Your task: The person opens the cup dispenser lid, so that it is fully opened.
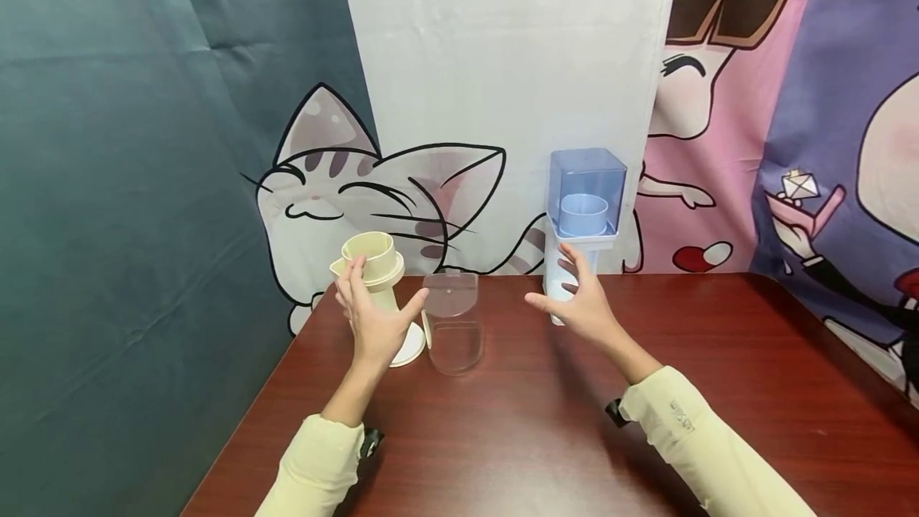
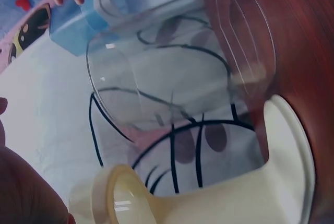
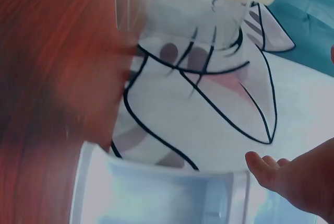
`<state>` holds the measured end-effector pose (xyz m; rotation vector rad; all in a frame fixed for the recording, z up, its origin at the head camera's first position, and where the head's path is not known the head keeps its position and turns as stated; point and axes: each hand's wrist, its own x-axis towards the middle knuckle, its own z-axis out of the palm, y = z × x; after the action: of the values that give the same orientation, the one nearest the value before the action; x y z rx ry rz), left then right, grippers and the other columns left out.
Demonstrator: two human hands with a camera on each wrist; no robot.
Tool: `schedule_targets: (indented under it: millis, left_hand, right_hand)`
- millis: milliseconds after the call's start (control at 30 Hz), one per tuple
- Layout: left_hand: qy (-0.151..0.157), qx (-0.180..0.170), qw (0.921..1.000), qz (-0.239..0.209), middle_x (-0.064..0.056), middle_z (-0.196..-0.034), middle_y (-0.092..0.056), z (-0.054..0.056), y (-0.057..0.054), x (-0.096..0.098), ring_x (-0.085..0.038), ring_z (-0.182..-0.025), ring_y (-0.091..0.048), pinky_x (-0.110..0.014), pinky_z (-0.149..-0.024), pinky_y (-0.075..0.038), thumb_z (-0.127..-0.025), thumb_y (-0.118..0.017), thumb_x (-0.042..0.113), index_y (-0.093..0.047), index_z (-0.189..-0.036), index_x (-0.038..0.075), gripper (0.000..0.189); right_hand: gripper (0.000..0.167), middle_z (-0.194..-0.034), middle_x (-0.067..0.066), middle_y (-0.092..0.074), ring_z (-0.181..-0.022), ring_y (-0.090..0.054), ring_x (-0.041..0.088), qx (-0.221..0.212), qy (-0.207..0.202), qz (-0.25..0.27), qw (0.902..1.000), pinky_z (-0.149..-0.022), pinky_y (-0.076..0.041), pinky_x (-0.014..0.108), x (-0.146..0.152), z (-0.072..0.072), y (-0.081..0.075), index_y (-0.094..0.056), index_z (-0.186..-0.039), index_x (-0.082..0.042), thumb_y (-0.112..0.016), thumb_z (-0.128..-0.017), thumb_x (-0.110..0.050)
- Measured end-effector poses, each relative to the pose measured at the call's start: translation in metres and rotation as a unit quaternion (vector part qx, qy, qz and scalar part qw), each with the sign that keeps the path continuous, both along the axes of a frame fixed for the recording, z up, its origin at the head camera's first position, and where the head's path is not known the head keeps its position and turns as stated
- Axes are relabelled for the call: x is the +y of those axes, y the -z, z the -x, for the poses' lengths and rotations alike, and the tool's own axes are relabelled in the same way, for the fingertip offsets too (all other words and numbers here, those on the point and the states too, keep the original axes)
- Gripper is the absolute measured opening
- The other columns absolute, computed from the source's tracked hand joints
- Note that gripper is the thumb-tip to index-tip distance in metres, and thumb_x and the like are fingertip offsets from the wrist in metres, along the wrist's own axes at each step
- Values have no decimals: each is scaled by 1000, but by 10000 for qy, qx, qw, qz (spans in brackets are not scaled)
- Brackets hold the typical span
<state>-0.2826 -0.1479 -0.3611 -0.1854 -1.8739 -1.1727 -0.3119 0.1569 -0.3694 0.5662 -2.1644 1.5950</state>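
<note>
The loose left hand (image 1: 375,329) and right hand (image 1: 583,308) grip nothing, near the left cream stand (image 1: 385,298) and right blue box (image 1: 586,178). The wide foot (image 1: 412,348) probably keeps the stand up.

My head feed's bright and pretty sharp, but I'm getting pale glare across the near middle of the table (image 1: 502,397) plus soft shadows left and right. Wrist feeds are dimmer, kinda mushy, with tiny highlights on the clear container (image 2: 175,62).
</note>
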Motion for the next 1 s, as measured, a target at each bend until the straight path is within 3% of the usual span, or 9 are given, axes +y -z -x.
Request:
schedule_targets:
  millis: [333, 400, 500, 633, 767, 900, 1000]
  left_hand:
    - [778, 223, 9952, 559, -15, -145, -37, -11, -9, 35, -33, -131, -29, -54, -105, -22, -66, -90, 34, -37, -147, 6, 101]
    - [998, 74, 9928, 661, -13, -145, -39, -12, -11, 42, -31, -130, -31, -52, -107, -24, -66, -90, 35, -37, -147, 6, 100]
    - [1303, -416, 9876, 771, -9, -144, -43, -14, -12, 49, -28, -130, -36, -51, -106, -28, -67, -90, 36, -38, -146, 8, 99]
    - [1582, -1175, 9753, 997, -5, -143, -45, -15, -12, 56, -28, -131, -39, -53, -105, -31, -70, -88, 39, -38, -147, 14, 96]
    - [1847, -1614, 9616, 1231, -1, -148, -42, -13, -16, 68, -24, -135, -38, -52, -109, -32, -71, -87, 45, -35, -150, 19, 97]
    - [2465, -1886, 9449, 1038, -2, -148, -44, -10, -21, 85, -21, -137, -41, -47, -111, -33, -73, -87, 40, -35, -151, 16, 97]
    - [2886, -2118, 9300, 837, -4, -148, -45, -9, -24, 99, -22, -136, -41, -45, -111, -34, -73, -88, 39, -34, -151, 16, 98]
  right_hand:
    - [90, -153, 20, -35, -135, -40, 39, 293, 317, 75, 9990, -101, -39, 59, 37, -11, -14, -27, -151, 1, -81, -79, -3]
    - [90, -154, 20, -34, -136, -40, 41, 233, 389, 44, 9990, -102, -39, 60, 41, -15, -20, -26, -151, 1, -80, -80, -3]
    - [88, -155, 21, -32, -136, -39, 43, 110, 421, 11, 9991, -103, -38, 61, 43, -24, -32, -25, -152, 3, -79, -82, -3]
    - [87, -154, 26, -32, -134, -39, 48, 156, 436, -51, 9989, -102, -37, 63, 42, -33, -46, -25, -151, 6, -77, -83, -5]
    - [86, -152, 29, -33, -132, -38, 51, 320, 599, -138, 9976, -101, -36, 65, 44, -35, -53, -24, -150, 8, -77, -84, -5]
    - [84, -152, 29, -33, -134, -38, 48, 297, 725, -143, 9968, -103, -36, 62, 50, -34, -56, -25, -149, 10, -76, -84, -3]
    - [85, -153, 28, -32, -135, -38, 47, 308, 791, -132, 9963, -104, -36, 62, 57, -25, -51, -25, -150, 9, -76, -83, -4]
